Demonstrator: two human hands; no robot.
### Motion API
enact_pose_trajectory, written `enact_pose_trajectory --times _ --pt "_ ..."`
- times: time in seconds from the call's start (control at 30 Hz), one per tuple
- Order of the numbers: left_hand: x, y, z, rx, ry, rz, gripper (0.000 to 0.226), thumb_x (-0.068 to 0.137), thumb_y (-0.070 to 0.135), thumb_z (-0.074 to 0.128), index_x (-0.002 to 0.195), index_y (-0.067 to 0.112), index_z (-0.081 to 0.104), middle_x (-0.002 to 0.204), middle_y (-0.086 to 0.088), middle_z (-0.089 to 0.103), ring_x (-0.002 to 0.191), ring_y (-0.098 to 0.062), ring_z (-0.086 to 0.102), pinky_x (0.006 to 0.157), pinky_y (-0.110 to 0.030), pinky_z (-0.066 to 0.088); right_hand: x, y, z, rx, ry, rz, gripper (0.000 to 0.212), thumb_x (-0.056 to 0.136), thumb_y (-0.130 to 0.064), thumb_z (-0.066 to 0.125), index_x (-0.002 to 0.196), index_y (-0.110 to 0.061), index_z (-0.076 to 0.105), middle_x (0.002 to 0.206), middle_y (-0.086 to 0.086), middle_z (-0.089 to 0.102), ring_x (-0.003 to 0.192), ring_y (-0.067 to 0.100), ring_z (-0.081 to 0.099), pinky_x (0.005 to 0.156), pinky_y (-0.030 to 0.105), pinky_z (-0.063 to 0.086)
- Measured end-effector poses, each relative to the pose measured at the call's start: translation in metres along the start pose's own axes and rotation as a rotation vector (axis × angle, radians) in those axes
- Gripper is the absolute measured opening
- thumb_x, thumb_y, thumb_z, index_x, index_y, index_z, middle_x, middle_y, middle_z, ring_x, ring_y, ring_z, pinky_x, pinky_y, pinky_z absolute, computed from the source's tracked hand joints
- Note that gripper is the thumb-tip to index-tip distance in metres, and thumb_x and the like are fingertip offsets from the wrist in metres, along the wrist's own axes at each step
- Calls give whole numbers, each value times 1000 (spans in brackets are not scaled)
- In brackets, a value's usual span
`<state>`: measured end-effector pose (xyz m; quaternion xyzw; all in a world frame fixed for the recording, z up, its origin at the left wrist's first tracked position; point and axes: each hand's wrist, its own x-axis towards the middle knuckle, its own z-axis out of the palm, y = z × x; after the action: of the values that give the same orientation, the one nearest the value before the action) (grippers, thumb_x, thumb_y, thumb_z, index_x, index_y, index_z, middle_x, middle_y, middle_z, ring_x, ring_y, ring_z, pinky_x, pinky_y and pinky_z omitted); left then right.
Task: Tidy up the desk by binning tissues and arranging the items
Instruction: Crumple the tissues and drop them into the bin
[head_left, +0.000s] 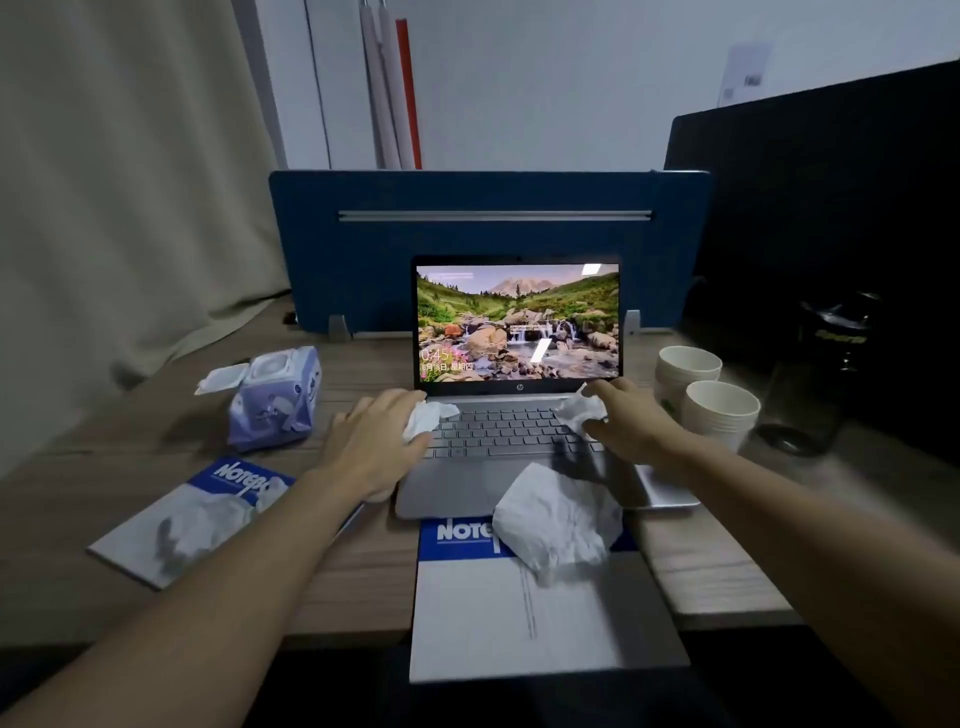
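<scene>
An open silver laptop (511, 358) sits mid-desk with its screen lit. My left hand (374, 434) rests at the keyboard's left end, fingers closed around a crumpled white tissue (427, 418). My right hand (631, 418) lies at the keyboard's right end, gripping another crumpled tissue (579, 410). A third, larger crumpled tissue (558, 519) lies loose on the laptop's front edge and on a blue-and-white notepad (519, 608) that overhangs the desk's near edge. A second notepad (192, 519) lies angled at the left.
A purple wipes pack (278, 397) with its lid open stands left of the laptop. Two stacks of paper cups (719, 413) and a dark glass jar (810, 395) stand on the right. A blue divider (488, 244) closes the desk's back; a curtain hangs at left.
</scene>
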<state>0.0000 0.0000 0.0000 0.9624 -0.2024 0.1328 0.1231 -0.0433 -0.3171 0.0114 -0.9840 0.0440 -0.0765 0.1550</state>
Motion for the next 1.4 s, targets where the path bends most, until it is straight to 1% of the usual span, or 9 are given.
enact_pose_trajectory --times 0.37,0.57,0.7,0.8,0.93,1.03,1.13,1.3,1.4 --pt "42 -9 13 2 -170 -22 60 89 52 55 143 37 36 143 8 48 124 -23 49 101 -48 37 51 11 11 -103 -115 1 72 85 -10 62 150 -22 32 151 11 37 124 35 49 98 41 44" --pt "54 -19 18 -278 -145 -46 26 90 22 61 115 28 61 107 6 64 79 -13 63 64 -28 49 64 14 7 -35 -103 17 26 84 -11 64 109 -14 66 105 11 69 97 27 63 73 29 47" --pt "58 -23 16 -414 -112 -103 15 90 22 61 91 36 66 85 13 69 75 -8 64 58 -28 49 66 7 5 17 -12 -81 15 91 -13 60 102 -13 70 101 8 71 81 20 61 65 27 44" --pt "61 -26 12 -545 -82 -127 17 90 21 62 88 37 66 85 14 70 79 -7 64 63 -26 46 66 -9 3 134 13 -139 13 92 -13 61 100 -13 72 94 5 72 73 18 62 58 22 46" --pt "59 -29 4 -667 -37 -145 26 89 11 64 89 37 66 95 16 68 92 0 61 72 -22 44 62 -37 -2 417 -52 -130 15 88 -6 66 102 -6 72 91 6 73 76 15 70 75 31 60" --pt "56 -30 0 -723 -34 -159 30 90 6 62 88 35 68 97 13 70 95 -2 61 72 -22 44 55 -55 -4 645 -111 -85 9 86 -1 67 94 -1 71 84 13 73 71 21 73 69 32 61" --pt "50 -29 -6 -788 -27 -157 27 90 9 63 88 35 70 97 12 71 96 -8 64 79 -24 47 49 -71 -5 628 -106 -110 6 86 -8 69 88 -4 73 79 10 74 57 14 67 49 26 50" --pt "40 -30 -17 -836 -34 -170 15 92 20 63 90 33 71 95 6 74 93 -17 68 87 -39 53 40 -97 -9 714 -156 -142 11 88 -12 68 88 -2 73 80 6 76 51 5 61 40 15 39" --pt "34 -29 -24 -861 -51 -209 16 94 26 61 90 21 76 81 6 73 76 -16 66 75 -39 51 34 -110 -9 705 -195 -154 11 89 -12 67 82 -9 74 76 2 76 49 7 57 39 16 38"
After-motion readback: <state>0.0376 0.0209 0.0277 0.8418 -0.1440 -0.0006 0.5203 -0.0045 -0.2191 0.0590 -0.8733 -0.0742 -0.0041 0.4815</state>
